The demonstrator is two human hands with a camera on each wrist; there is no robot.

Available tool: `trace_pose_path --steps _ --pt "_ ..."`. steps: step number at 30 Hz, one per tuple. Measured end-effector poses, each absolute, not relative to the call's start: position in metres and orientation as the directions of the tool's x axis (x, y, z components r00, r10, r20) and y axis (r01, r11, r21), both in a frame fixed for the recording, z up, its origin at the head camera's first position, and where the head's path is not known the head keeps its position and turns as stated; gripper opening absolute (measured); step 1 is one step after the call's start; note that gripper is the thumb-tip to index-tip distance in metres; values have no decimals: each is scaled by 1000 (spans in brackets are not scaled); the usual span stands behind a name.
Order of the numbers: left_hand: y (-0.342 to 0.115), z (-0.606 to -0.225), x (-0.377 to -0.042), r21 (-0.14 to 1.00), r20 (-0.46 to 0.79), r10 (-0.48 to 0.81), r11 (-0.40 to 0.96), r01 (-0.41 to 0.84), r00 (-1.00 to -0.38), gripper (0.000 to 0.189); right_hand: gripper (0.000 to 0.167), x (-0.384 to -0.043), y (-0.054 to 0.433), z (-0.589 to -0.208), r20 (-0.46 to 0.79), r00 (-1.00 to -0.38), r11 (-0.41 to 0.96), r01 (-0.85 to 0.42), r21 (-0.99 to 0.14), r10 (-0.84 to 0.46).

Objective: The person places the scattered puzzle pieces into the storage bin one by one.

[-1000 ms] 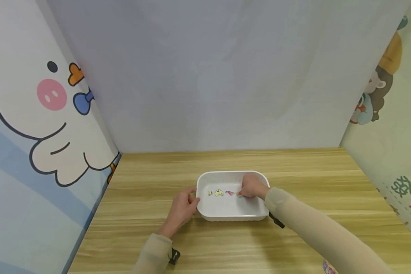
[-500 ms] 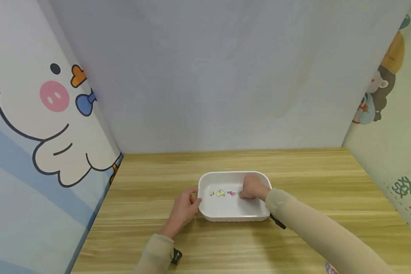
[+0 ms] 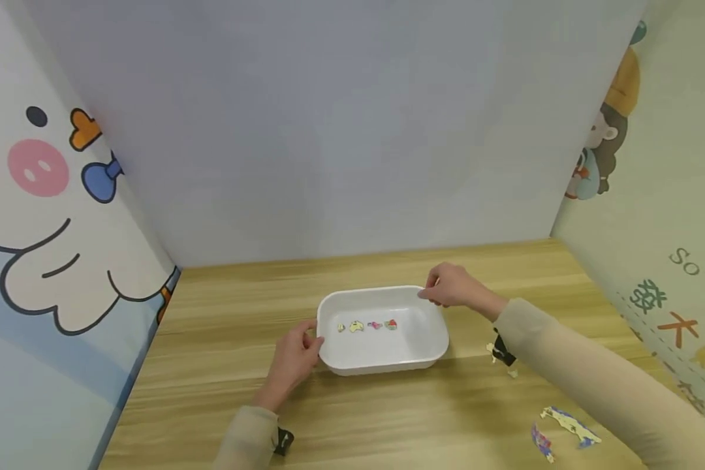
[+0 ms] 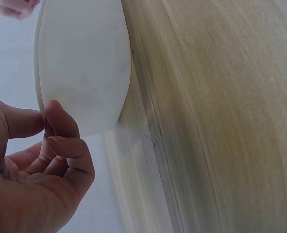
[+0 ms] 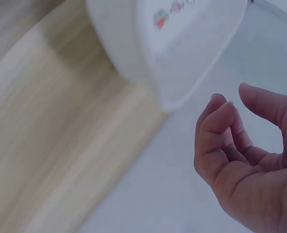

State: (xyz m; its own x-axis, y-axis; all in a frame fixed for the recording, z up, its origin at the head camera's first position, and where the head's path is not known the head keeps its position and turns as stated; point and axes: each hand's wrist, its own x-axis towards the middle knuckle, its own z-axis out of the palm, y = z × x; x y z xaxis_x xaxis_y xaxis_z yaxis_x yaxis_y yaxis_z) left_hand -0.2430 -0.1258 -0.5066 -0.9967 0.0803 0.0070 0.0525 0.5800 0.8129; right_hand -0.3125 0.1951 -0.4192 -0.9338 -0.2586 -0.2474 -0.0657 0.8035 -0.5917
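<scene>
A white rectangular plastic tray (image 3: 417, 339) stands on the table, with several small flat irregular pieces in a row inside. They include a yellow piece (image 3: 356, 326), a pink one (image 3: 375, 325) and a red-and-green one (image 3: 391, 324). My left hand (image 3: 294, 358) pinches the tray's left rim between thumb and fingers; the left wrist view shows this grip close up on the tray wall (image 4: 85, 63). By the back right corner is my right hand (image 3: 455, 286), fingers loosely curled. In the right wrist view, nothing lies between its thumb and fingers, apart from the tray's corner.
More flat pieces lie on the wooden table (image 3: 388, 418) at the right: a long yellow-and-blue piece (image 3: 570, 424), a purple-pink piece (image 3: 542, 444) and small pale ones (image 3: 512, 373) near the right wrist. A grey curtain (image 3: 352, 163) rises behind the table.
My right hand has lifted out of the tray and moved to its back right corner, uncovering the red-and-green piece. The head view has shifted right, showing more pieces. My left hand keeps its grip.
</scene>
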Motion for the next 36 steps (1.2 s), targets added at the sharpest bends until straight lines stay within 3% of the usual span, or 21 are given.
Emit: trace_pose_path --steps 6,14,22,28,36 --pt "-121 -507 -243 808 -47 77 590 8 -996 39 16 -291 273 -418 -259 -939 818 -37 -575 -225" --pt "-123 -503 -243 803 -53 70 596 -1 -996 39 10 -250 328 -465 -317 -918 859 -47 -510 -239" --pt "-120 -504 -244 798 -28 79 602 26 -996 39 24 -223 334 -497 -309 -929 859 -18 -512 -204" --pt "-123 -507 -241 799 -11 67 601 31 -998 38 26 -218 330 -501 -318 -927 839 5 -544 -201" --pt "-122 -504 -241 804 16 70 592 55 -997 38 22 -212 334 -504 -248 -940 822 -55 -567 -234"
